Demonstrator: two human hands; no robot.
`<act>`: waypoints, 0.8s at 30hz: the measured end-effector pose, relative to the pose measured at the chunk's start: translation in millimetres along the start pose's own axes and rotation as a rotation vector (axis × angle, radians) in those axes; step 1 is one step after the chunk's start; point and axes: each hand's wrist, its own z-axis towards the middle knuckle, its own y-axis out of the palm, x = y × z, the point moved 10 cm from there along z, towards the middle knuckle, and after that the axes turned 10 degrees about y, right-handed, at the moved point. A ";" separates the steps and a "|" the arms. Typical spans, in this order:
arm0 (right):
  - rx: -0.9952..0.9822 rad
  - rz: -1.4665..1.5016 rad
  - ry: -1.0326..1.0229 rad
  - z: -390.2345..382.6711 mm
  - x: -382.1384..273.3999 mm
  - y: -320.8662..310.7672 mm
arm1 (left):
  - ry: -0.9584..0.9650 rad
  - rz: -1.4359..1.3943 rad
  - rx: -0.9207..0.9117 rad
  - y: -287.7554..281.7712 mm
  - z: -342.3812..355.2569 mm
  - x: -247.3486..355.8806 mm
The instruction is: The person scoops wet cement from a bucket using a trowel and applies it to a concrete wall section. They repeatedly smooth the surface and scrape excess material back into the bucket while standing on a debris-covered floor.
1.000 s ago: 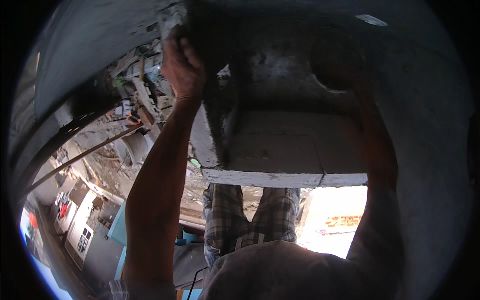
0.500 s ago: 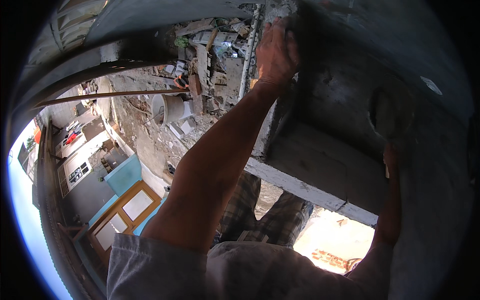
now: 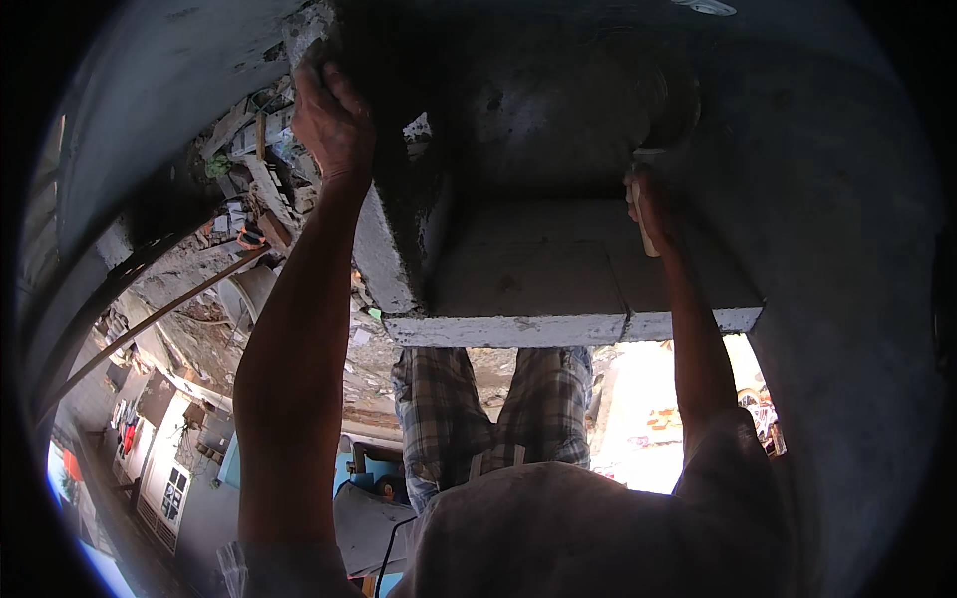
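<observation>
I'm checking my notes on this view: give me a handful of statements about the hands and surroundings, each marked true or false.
1. The right hand grips a pale-handled tool. True.
2. The left hand is holding a bucket. False: the left hand is against a rough concrete upright.
3. A dark line crosses the concrete ledge. True.
4. The cloth over the legs is plain red. False: the plaid cloth is in muted tones.
5. In the picture, rubble shows to the left of the left hand. True.
</observation>
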 end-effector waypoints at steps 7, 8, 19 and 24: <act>0.812 -0.892 -0.515 -128.4 -85.1 -45.5 | -0.027 0.007 0.002 1.7 -3.4 -4.7; 0.888 -0.937 -0.627 -147.3 -103.6 -20.7 | -0.042 0.025 -0.003 2.2 -2.2 -5.5; 0.299 -0.695 -0.323 -82.0 -75.8 40.4 | 0.055 -0.005 0.055 2.2 0.6 -1.0; 0.549 -1.281 -0.409 0.6 -113.3 -60.0 | -0.024 0.027 -0.052 3.2 1.2 -2.1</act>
